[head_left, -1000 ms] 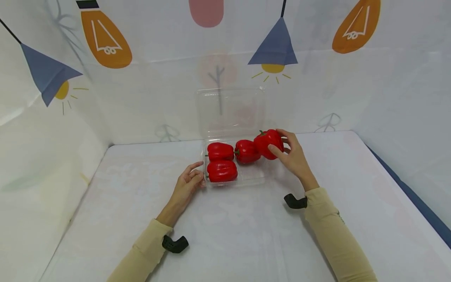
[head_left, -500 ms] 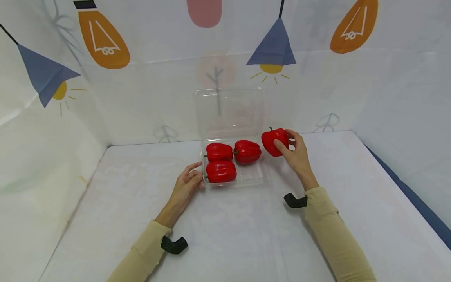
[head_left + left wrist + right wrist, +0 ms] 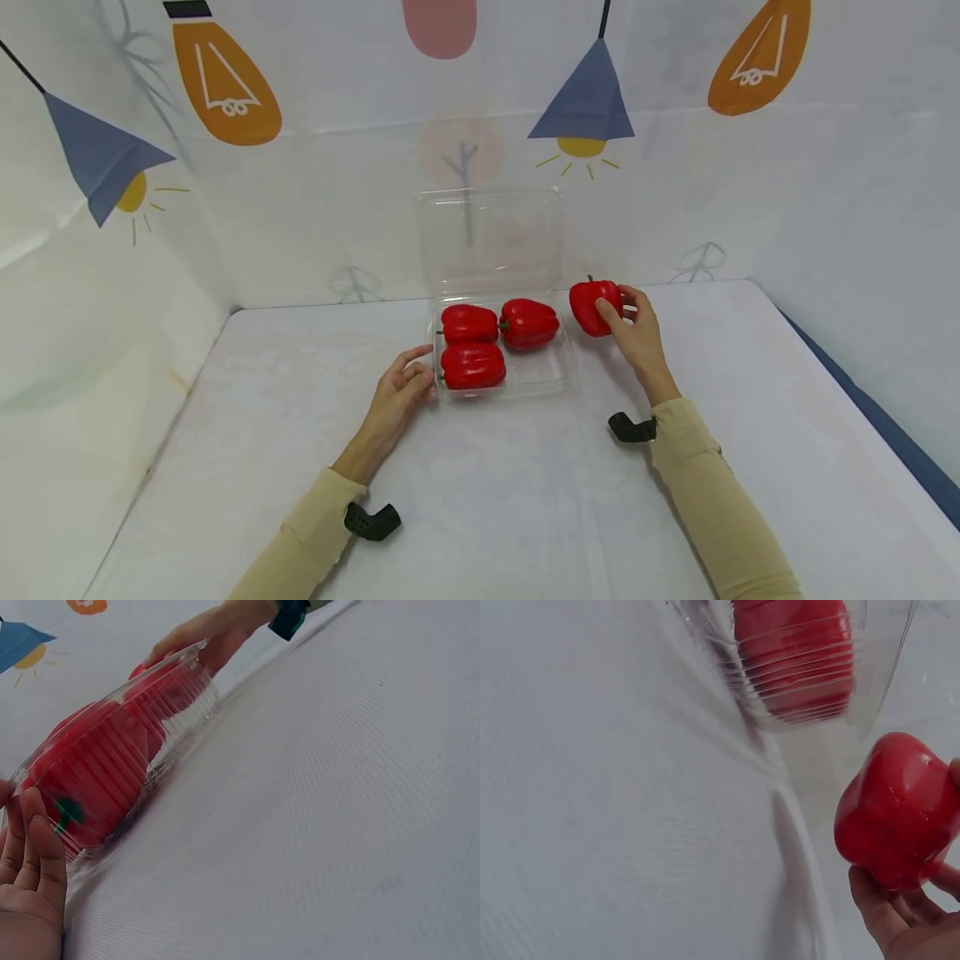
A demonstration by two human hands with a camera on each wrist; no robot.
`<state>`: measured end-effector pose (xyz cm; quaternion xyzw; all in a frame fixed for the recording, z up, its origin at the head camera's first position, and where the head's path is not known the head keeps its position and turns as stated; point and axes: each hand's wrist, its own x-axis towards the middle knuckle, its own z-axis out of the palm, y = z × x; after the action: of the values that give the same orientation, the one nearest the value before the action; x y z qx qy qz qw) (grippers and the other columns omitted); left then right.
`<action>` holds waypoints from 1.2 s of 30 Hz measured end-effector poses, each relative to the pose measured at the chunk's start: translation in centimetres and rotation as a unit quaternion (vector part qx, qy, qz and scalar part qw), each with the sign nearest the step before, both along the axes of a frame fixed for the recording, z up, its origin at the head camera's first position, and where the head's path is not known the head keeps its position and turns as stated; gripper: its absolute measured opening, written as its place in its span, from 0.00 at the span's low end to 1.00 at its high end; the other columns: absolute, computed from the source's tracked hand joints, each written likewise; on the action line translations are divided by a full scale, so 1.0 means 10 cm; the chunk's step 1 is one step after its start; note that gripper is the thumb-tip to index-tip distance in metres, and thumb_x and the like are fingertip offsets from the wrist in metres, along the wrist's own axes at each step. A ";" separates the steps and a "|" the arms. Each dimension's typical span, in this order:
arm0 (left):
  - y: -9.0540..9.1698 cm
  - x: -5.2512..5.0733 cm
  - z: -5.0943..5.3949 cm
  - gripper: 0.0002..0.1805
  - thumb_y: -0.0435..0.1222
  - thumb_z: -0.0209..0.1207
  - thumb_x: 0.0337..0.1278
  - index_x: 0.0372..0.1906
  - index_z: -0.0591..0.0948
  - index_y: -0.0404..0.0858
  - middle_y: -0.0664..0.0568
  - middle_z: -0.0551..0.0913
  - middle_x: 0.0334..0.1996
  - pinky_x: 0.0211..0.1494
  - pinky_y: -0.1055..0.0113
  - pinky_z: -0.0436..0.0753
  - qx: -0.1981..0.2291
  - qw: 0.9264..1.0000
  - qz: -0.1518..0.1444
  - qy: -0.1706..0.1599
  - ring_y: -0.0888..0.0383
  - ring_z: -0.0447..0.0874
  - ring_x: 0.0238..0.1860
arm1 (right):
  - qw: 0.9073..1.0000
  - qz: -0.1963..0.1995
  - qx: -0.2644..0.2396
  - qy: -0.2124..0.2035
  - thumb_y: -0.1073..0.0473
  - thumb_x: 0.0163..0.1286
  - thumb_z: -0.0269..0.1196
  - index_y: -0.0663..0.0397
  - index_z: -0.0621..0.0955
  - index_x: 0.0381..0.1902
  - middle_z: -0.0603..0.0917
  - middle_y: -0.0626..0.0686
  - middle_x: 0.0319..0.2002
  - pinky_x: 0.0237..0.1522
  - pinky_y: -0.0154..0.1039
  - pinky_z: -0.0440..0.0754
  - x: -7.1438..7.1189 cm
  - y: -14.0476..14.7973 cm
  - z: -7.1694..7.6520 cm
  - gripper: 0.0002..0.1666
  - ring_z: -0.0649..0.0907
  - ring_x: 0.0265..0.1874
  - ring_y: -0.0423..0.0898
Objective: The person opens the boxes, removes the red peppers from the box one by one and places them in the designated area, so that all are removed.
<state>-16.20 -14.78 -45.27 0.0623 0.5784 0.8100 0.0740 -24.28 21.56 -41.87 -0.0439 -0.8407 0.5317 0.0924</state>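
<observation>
Red and glossy, one pepper (image 3: 587,310) is gripped in my right hand (image 3: 637,337) — thumb and fingers curled round it — just right of the clear plastic box (image 3: 536,377). My left hand (image 3: 397,390) touches the box's left wall, its fingers fairly straight. Inside lie three other peppers (all on their sides): a back-left one (image 3: 469,323), a back-right one (image 3: 529,323) and a front-left one (image 3: 472,365). Behind them, the transparent lid (image 3: 491,237) stands raised.
</observation>
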 end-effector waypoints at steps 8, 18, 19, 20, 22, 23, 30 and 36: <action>0.01 0.00 0.00 0.27 0.27 0.52 0.63 0.66 0.61 0.32 0.59 0.77 0.30 0.35 0.75 0.79 0.000 1.000 -0.001 0.000 0.65 0.76 0.29 | 0.999 -0.008 -0.014 -0.036 0.35 0.65 0.55 0.48 0.61 0.69 0.68 0.58 0.63 0.56 0.46 0.73 -0.05 0.04 -0.12 0.42 0.70 0.58 0.54; 0.02 0.01 0.01 0.27 0.27 0.51 0.63 0.67 0.61 0.33 0.59 0.76 0.31 0.36 0.76 0.78 -0.012 1.000 0.002 -0.005 0.65 0.75 0.30 | 0.998 -0.009 -0.042 -0.046 0.38 0.67 0.53 0.52 0.58 0.69 0.68 0.62 0.63 0.60 0.47 0.73 -0.10 0.09 -0.18 0.40 0.71 0.59 0.56; 0.02 0.01 0.01 0.27 0.28 0.52 0.63 0.67 0.61 0.34 0.59 0.76 0.31 0.36 0.76 0.78 -0.013 1.000 0.002 -0.006 0.65 0.75 0.30 | 0.998 -0.008 -0.043 -0.044 0.38 0.67 0.53 0.52 0.58 0.69 0.68 0.62 0.63 0.60 0.47 0.72 -0.10 0.10 -0.18 0.40 0.71 0.59 0.56; 0.02 0.01 0.01 0.27 0.28 0.52 0.63 0.67 0.61 0.34 0.59 0.76 0.31 0.36 0.76 0.78 -0.014 1.000 0.003 -0.006 0.65 0.75 0.30 | 0.998 -0.006 -0.044 -0.042 0.38 0.68 0.53 0.53 0.59 0.69 0.68 0.62 0.64 0.61 0.48 0.72 -0.10 0.11 -0.17 0.40 0.71 0.59 0.57; 0.02 0.01 0.01 0.27 0.28 0.52 0.63 0.67 0.61 0.34 0.59 0.76 0.31 0.36 0.76 0.78 -0.013 1.000 0.003 -0.007 0.65 0.75 0.30 | 0.998 -0.003 -0.039 -0.040 0.38 0.68 0.52 0.53 0.60 0.68 0.67 0.62 0.64 0.62 0.49 0.71 -0.11 0.12 -0.18 0.39 0.71 0.60 0.57; 0.02 0.01 0.01 0.27 0.28 0.52 0.63 0.67 0.61 0.34 0.59 0.76 0.31 0.36 0.76 0.78 -0.013 1.000 0.003 -0.007 0.65 0.75 0.30 | 0.998 -0.003 -0.038 -0.040 0.38 0.68 0.52 0.53 0.61 0.68 0.67 0.62 0.65 0.63 0.50 0.71 -0.11 0.13 -0.18 0.38 0.71 0.60 0.57; 0.01 0.00 0.00 0.28 0.28 0.52 0.63 0.67 0.60 0.33 0.59 0.76 0.31 0.36 0.76 0.78 -0.007 1.000 0.000 0.000 0.66 0.75 0.30 | 0.998 -0.007 -0.017 -0.056 0.39 0.71 0.49 0.54 0.60 0.70 0.65 0.62 0.67 0.67 0.52 0.67 -0.11 0.17 -0.17 0.38 0.68 0.65 0.59; 0.01 0.00 -0.01 0.28 0.28 0.53 0.63 0.67 0.61 0.33 0.59 0.76 0.31 0.36 0.76 0.78 -0.013 1.000 0.003 0.001 0.66 0.75 0.30 | 0.998 0.003 -0.008 -0.062 0.41 0.72 0.48 0.55 0.59 0.71 0.65 0.63 0.67 0.67 0.53 0.66 -0.11 0.19 -0.17 0.37 0.67 0.66 0.60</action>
<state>-16.22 -14.66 -45.33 0.0602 0.5892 0.8025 0.0719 -25.37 23.44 -43.55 -0.0753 -0.8407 0.5349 0.0379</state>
